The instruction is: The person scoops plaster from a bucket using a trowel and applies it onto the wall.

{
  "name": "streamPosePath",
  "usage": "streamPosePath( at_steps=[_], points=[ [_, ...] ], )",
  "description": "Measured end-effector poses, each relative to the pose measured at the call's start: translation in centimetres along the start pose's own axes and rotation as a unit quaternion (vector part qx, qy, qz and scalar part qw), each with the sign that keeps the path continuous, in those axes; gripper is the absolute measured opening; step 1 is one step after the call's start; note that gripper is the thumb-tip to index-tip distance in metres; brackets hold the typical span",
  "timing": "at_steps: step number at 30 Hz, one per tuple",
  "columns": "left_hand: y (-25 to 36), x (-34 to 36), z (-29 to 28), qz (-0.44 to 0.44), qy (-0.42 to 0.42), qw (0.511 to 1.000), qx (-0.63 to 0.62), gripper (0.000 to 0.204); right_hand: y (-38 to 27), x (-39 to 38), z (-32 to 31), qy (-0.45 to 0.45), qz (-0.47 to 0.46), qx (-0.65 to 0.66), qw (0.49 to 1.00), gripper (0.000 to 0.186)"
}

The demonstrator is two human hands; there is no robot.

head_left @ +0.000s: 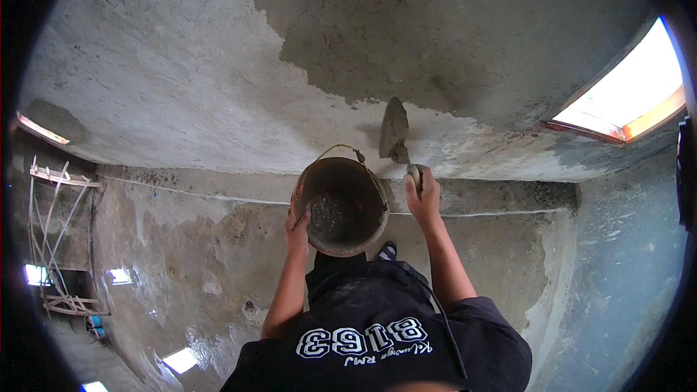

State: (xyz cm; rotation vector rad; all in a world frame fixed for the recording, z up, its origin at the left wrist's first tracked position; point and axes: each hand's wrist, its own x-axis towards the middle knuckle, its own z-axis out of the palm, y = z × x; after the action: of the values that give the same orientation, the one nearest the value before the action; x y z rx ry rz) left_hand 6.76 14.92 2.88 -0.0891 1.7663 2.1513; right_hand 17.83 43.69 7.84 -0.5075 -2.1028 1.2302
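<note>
1. The left hand (297, 229) is holding a round, dark bucket (365, 183) by its left side. The thumb is resting near the rim, and the fingers are curling around the outside.
2. The bucket is hanging in front of the person's body, near the middle of the view. Its mouth is facing up toward the person's head. A little grey stuff is sticking to its inside, but I cannot tell how much is lying at the bottom.
3. A thin yellowish handle (336, 147) is curving over the far side of the bucket.
4. The right hand (425, 196) is closing around the grip of a trowel (394, 129). The trowel is pointing up and away from the person, to the right of the bucket and well clear of the left hand.
5. Grey mud is sticking to the trowel near its neck. The blade is showing in front of the wall (181, 80), but I cannot tell if it is touching it.
6. A big dark grey patch (406, 36) is covering the top of the wall. Its rough edge is running just beside the trowel's tip. The wall around it is looking paler.
7. The person is wearing a black shirt (363, 319) with white marks. One dark shoe (388, 251) is peeking out below the bucket.
8. Bright light is coming through a window (628, 87) on the right. Wooden poles (54, 203) are standing far off on the left.
</note>
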Motion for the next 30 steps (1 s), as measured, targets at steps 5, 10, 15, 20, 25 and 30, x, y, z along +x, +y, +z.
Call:
streamPosePath(
  at_steps=[5, 10, 15, 20, 25, 30],
  points=[
    [0.9, 1.0, -1.4, 0.024, 0.015, 1.0, 0.011, 0.042, 2.6, 4.6, 2.0, 0.058, -0.08, -0.169, 0.981, 0.032],
    [1.0, 2.6, -2.8, -0.021, 0.027, 0.999, 0.011, 0.065, 6.7, 6.7, 4.8, -0.01, 0.056, -0.264, 0.963, 0.033],
    [0.5, 4.0, -3.5, -0.017, 0.044, 0.999, -0.021, 0.064, 8.7, 3.5, 5.0, -0.071, 0.067, -0.267, 0.959, 0.034],
    [1.3, 5.0, -3.0, -0.04, 0.032, 0.999, -0.016, 0.062, 7.4, 3.8, 3.4, -0.036, 0.001, -0.24, 0.97, 0.035],
    [2.0, 5.4, -1.6, -0.027, 0.045, 0.998, -0.026, 0.051, 8.3, 7.8, 3.2, 0.006, 0.007, -0.245, 0.97, 0.034],
    [1.8, 5.5, -1.7, -0.022, 0.057, 0.998, -0.022, 0.042, 11.1, 5.1, 4.9, -0.047, 0.049, -0.303, 0.95, 0.033]
  ],
)
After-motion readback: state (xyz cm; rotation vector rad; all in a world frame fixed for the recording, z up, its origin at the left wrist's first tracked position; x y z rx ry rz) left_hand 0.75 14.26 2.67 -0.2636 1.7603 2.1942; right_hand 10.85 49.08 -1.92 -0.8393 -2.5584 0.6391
